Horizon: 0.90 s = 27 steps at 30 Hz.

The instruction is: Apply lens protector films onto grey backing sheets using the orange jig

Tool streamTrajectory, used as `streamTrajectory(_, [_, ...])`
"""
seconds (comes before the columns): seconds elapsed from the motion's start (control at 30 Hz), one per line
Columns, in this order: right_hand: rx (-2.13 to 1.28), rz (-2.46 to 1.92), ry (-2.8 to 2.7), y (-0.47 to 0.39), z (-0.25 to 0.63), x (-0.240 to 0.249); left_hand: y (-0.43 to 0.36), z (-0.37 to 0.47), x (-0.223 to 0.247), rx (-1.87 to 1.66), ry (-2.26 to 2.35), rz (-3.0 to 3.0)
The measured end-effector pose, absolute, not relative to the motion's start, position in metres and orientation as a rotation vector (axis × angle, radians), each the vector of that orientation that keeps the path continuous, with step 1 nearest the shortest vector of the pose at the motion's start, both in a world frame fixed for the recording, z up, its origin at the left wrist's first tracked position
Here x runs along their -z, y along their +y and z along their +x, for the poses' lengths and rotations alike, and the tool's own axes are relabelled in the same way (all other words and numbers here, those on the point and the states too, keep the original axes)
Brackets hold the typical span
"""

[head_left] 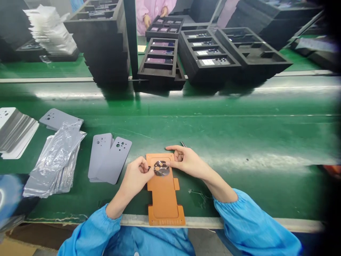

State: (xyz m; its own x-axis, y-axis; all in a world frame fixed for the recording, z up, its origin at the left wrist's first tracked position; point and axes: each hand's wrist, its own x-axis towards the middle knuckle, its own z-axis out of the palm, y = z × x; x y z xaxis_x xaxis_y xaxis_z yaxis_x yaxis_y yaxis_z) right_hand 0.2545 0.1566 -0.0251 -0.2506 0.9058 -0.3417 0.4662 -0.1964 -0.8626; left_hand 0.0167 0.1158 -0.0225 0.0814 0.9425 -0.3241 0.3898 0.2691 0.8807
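An orange phone-shaped fixture plate (164,195) lies at the front edge of the green table. On its upper part sits a round black camera-lens piece (162,171) with holes. My left hand (136,175) is closed in a pinch at the piece's left edge; what lies between the fingertips is too small to make out. My right hand (188,161) touches the piece's right edge with its thumb. Its index finger stretches out beyond the fixture's top, and the other fingers curl. Behind this hand a thin dark tip (183,144) shows; whether the hand holds it is hidden.
Grey phone back panels (112,163) lie left of the fixture. Further left are plastic-wrapped panels (57,160) and a stack of pale panels (17,133). Black trays (210,57) stand along the back, where a person in pink (156,12) handles one. A tape roll (9,199) is at far left.
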Motion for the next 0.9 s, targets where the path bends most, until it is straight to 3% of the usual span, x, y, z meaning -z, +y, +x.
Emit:
streamTrajectory(0.13, [-1.575,-1.534,-1.598,0.1610,0.2599,0.0255,0.1159,0.0172,0.0224,-0.660,1.483,1.288])
streamTrajectory(0.33, [-1.396,-1.607,-1.680,0.1566,0.2518,0.0266,0.1153,0.0161,0.0237,-0.676,1.459,1.292])
streamTrajectory(0.9, [-1.423,-1.604,-1.715,0.1569,0.2525,0.0195,0.1162,0.0144,0.0228,-0.660,1.416,1.230])
